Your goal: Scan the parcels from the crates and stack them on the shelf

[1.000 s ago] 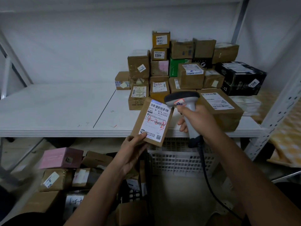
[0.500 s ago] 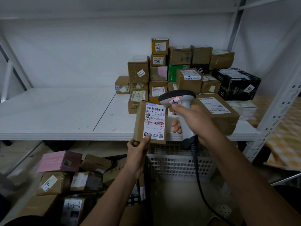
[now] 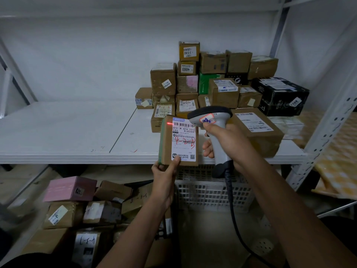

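Head view: left hand [image 3: 164,176] pinches upright parcel [image 3: 178,141] at its bottom edge; right hand [image 3: 228,141] grips scanner [image 3: 213,128] beside it.

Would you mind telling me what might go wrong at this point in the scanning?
The red beam falls at the label's left edge, so the barcode on the parcel may not read. The left hand grips only its bottom corner, so it might slip. The scanner cable could snag the crate.
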{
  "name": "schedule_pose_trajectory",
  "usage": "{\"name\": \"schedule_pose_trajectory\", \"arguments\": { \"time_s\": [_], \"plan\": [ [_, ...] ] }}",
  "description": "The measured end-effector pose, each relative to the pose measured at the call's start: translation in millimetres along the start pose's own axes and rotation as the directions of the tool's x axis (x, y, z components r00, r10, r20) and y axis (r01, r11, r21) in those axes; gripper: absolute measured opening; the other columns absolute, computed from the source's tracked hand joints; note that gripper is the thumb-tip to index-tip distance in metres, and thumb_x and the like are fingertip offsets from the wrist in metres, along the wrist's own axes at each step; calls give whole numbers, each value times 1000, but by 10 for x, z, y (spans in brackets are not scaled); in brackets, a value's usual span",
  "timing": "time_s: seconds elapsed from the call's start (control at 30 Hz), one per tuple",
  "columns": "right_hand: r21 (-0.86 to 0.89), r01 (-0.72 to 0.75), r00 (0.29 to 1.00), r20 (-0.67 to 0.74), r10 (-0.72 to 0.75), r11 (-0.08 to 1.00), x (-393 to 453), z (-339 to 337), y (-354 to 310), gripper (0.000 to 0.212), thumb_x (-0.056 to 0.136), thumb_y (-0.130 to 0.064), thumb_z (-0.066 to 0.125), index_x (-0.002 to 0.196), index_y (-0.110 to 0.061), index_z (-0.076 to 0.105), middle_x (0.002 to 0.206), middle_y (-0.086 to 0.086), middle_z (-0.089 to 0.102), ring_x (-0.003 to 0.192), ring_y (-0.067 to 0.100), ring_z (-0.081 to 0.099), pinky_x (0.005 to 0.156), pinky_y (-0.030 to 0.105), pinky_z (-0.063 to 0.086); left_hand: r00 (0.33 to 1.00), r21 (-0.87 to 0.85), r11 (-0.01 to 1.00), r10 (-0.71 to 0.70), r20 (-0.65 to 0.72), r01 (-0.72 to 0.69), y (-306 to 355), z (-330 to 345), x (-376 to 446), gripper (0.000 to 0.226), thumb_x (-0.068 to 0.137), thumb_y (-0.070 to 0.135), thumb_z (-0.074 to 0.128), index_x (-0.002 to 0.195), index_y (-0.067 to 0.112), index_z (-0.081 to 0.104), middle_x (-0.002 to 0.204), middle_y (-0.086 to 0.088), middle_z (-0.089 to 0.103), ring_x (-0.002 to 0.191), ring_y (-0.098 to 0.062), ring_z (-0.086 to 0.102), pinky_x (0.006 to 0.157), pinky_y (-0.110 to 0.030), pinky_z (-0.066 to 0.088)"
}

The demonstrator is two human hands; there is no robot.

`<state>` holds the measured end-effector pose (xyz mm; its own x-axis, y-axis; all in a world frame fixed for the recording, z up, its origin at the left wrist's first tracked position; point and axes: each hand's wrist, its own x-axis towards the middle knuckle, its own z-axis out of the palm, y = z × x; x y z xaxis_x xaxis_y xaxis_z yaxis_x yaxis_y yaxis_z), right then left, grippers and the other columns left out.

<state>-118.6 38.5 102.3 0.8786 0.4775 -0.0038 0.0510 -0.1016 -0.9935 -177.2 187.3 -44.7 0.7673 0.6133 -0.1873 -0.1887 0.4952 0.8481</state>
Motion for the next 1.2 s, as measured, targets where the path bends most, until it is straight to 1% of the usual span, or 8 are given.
{"name": "schedule_pose_trajectory", "arguments": {
  "time_s": [0.23, 0.33, 0.47, 0.6, 0.77, 0.97, 1.1, 1.2],
  "plan": [
    [-28, 32, 999, -4, -32, 999, 20, -2, -25, 29, 98, -33, 58, 81, -9, 60, 58, 11, 65, 50, 23, 63, 48, 27, 48, 1000, -12, 1000, 4, 5, -4, 3, -19, -10, 79, 74, 24, 79, 136, 16, 32, 120, -7, 58, 101, -16, 65, 77, -22, 53],
    [-41, 50, 999, -5, -50, 998, 64, 13, -18, 29, 98, -33, 58, 82, -9, 62, 58, 12, 65, 50, 24, 62, 48, 26, 47, 1000, -25, 1000, -8, -7, 8, 3, -60, -9, 87, 68, 28, 81, 139, 14, 31, 128, -11, 57, 111, -21, 64, 85, -27, 53],
    [-40, 37, 999, 13, -36, 999, 196, 63, 45, 26, 97, -33, 59, 87, -9, 62, 56, 11, 64, 48, 24, 62, 45, 25, 48, 999, -62, 998, 2, -38, -5, 104, -175, 17, 64, 80, 28, 77, 130, 12, 41, 105, -9, 66, 91, -15, 71, 75, -25, 56],
    [-68, -4, 1000, 8, 5, 998, 425, 143, 96, 27, 96, -33, 59, 90, -7, 63, 55, 9, 65, 48, 23, 63, 45, 25, 48, 996, -76, 993, 90, -27, -92, 547, -372, 200, 64, 83, 38, 70, 138, 10, 51, 123, -7, 69, 112, -22, 64, 104, -37, 48],
    [-86, -30, 999, 14, 31, 996, 778, 301, 65, 28, 97, -32, 59, 88, -5, 61, 56, 10, 64, 45, 22, 62, 44, 22, 48, 982, 34, 984, 177, -70, -175, 1245, -528, 826, 48, 97, 37, 61, 138, 13, 51, 127, -8, 67, 110, -17, 67, 95, -39, 57],
    [-131, -61, 997, 30, 66, 989, 1286, 468, 131, 34, 95, -33, 61, 84, -1, 63, 58, 12, 64, 46, 24, 61, 43, 23, 47, 969, 62, 990, 133, -206, -123, 1803, -451, 1876, 50, 100, 42, 55, 141, 14, 45, 130, -11, 59, 117, -29, 61, 78, -42, 62],
    [-172, -90, 995, 23, 95, 981, 1636, 553, 163, 37, 95, -34, 61, 81, -1, 62, 55, 10, 64, 44, 23, 61, 43, 23, 46, 980, 143, 986, 106, -168, -82, 2045, -227, 2527, 53, 98, 48, 54, 141, 17, 48, 131, -10, 62, 113, -30, 64, 84, -44, 61],
    [-212, -124, 991, 13, 130, 969, 1867, 599, 179, 42, 95, -38, 61, 79, 1, 63, 57, 11, 65, 44, 21, 61, 44, 22, 48, 991, 258, 965, 84, -100, -56, 2148, 1, 2838, 38, 99, 48, 52, 119, 16, 58, 116, -10, 68, 99, -27, 70, 77, -39, 63]
  ]
}}
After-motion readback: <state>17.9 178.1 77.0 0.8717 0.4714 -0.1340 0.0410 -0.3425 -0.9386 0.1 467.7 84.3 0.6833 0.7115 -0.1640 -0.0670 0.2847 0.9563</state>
